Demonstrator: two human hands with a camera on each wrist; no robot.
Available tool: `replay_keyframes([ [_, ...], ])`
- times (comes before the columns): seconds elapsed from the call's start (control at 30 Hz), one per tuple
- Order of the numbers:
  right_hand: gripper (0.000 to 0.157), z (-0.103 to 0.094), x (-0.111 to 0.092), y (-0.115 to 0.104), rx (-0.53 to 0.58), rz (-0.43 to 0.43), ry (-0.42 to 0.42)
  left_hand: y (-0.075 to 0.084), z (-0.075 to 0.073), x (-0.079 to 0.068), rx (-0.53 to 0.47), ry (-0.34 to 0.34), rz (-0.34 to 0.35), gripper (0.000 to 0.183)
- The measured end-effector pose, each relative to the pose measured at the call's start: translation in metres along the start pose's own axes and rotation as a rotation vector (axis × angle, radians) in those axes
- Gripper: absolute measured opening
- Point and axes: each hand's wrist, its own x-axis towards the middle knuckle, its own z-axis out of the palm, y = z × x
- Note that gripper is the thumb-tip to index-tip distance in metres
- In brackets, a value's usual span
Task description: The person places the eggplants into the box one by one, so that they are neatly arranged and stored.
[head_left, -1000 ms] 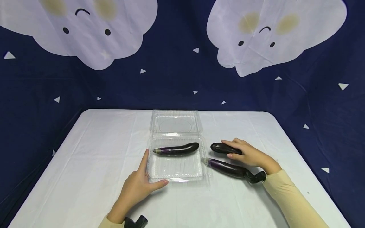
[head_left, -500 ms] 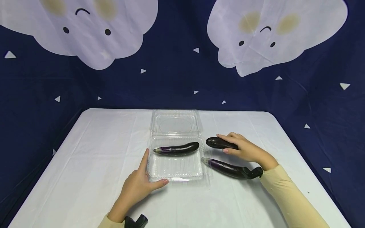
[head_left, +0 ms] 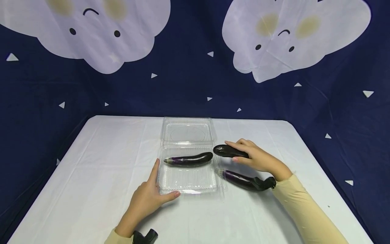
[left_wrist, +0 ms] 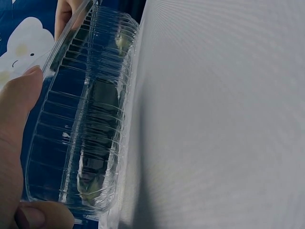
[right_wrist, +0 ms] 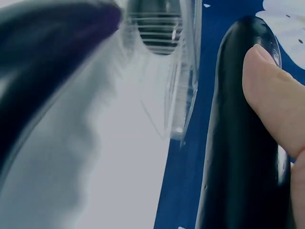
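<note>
My right hand (head_left: 257,157) grips a dark eggplant (head_left: 228,151) just off the right side of a clear plastic clamshell box (head_left: 189,184). In the right wrist view, the thumb lies along the held eggplant (right_wrist: 233,124). Another eggplant (head_left: 189,159) lies inside the box, its stem end to the left. A third eggplant (head_left: 240,179) is on the table below my right hand, its far end partly hidden by a black wrist mount. My left hand (head_left: 147,198) holds the box's near-left corner, with the thumb (left_wrist: 21,100) against its rim.
Behind the base, the box's lid (head_left: 187,132) lies folded back flat. A white cloth covers the table (head_left: 100,189). A dark blue curtain (head_left: 182,91) with cloud shapes hangs beyond the back edge.
My right hand has moved left and slightly away from me, carrying the eggplant toward the box's right edge. The left hand, the box and the other two eggplants have stayed put.
</note>
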Motion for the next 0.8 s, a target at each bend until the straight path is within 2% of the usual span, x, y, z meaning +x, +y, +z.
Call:
replay_keyframes([
  [0.63,0.062,0.002,0.028,-0.028,0.029,-0.037,-0.038,0.002,-0.001,0.0,-0.003,0.004,-0.014,0.134],
  [0.8,0.061,0.004,0.036,-0.036,0.018,-0.071,-0.044,0.002,-0.001,0.0,-0.003,0.005,-0.018,0.134],
])
